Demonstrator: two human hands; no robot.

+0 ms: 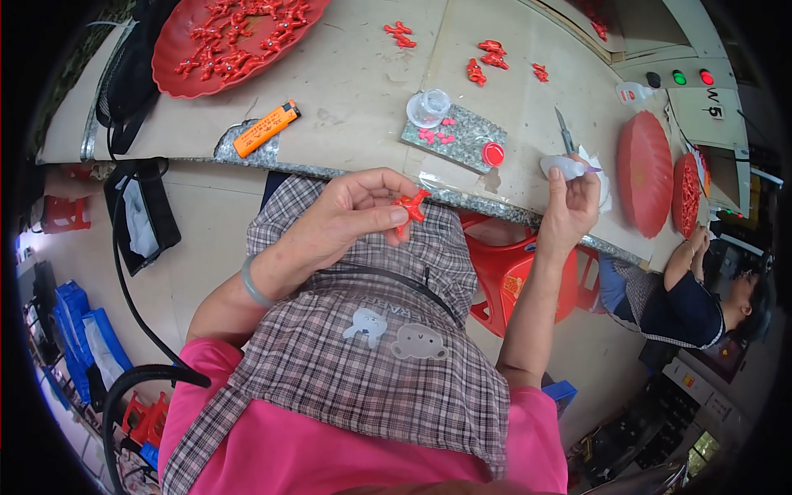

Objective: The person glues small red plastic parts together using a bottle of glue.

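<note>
The small red plastic piece (411,206) is a spiky, branching shape with glossy arms, held over the person's lap just below the stone edge of the tabletop (363,91). The left hand (351,216) has its fingers (388,216) pressed together on it, thumb against fingertips, so the piece juts out to the right of the pinch. A pale, smooth bangle (254,285) circles that wrist.

The right hand (569,210) is raised to the tabletop's edge, its fingers curled tight round a small whitish squeeze bottle (565,167) with a thin nozzle pointing right; a bit of white tissue shows just behind it.

The tabletop is pale, scuffed and stained, rimmed in speckled grey stone. On it lies a grey speckled stone slab (462,140) carrying a clear round cup (428,107), a few pink bits and a red cap (493,154). Near it rests an orange lighter (266,129), and a slim blade (564,132) lies beside the bottle. A shallow red tray (177,49) at the far left is heaped with more of the red pieces; loose ones (487,59) are scattered further along. Two red round trays (645,173) stand on edge at the right.

The person wears a soft checked apron (388,371) over a pink top. Another person (693,301) sits to the right
</note>
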